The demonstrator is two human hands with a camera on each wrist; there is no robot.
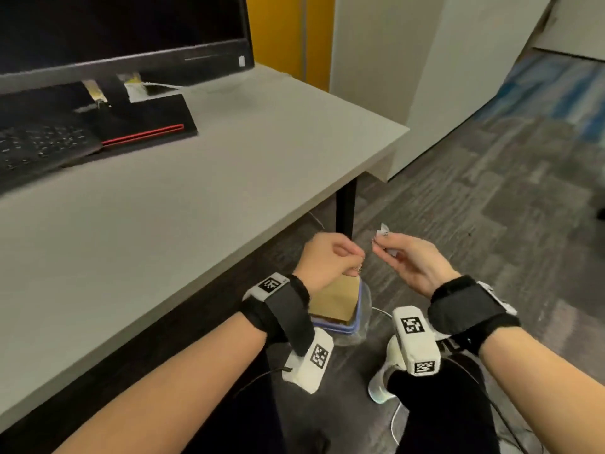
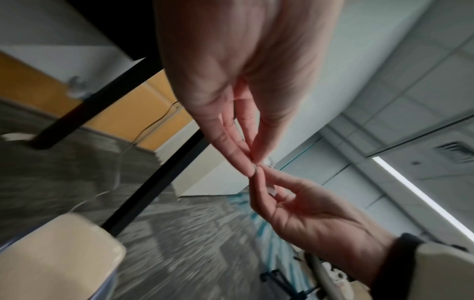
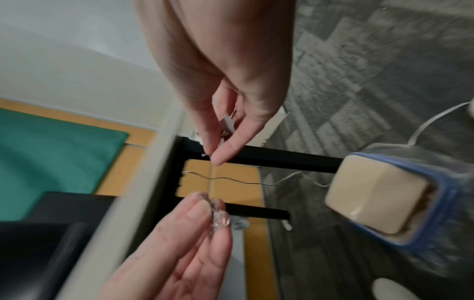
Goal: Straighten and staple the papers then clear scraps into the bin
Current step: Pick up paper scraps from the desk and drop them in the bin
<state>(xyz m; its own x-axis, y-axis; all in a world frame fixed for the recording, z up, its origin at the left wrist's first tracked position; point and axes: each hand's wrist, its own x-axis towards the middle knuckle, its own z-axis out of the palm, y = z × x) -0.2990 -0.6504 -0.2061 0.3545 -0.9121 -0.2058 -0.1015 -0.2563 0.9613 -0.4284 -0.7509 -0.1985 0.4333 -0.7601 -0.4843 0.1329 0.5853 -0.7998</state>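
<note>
Both hands hover beside the desk edge, over the bin [image 1: 358, 317], which has a blue rim, a clear liner and a tan cardboard box [image 1: 337, 299] inside. My left hand [image 1: 355, 257] pinches a small crumpled clear scrap [image 3: 218, 215] at its fingertips. My right hand [image 1: 376, 242] pinches a white paper scrap [image 1: 384, 230], which also shows as the white scrap [image 3: 228, 123] between its fingers. The fingertips of the two hands nearly meet in the left wrist view. A thin strand [image 3: 210, 178] seems to run between them. No stapler or paper stack is in view.
The grey desk [image 1: 196, 191] carries a monitor [image 1: 114, 27] and a keyboard [image 1: 39, 142] at the far left. A black desk leg [image 1: 345, 208] stands just behind the hands. Cables [image 1: 396, 417] lie on the grey carpet near the bin.
</note>
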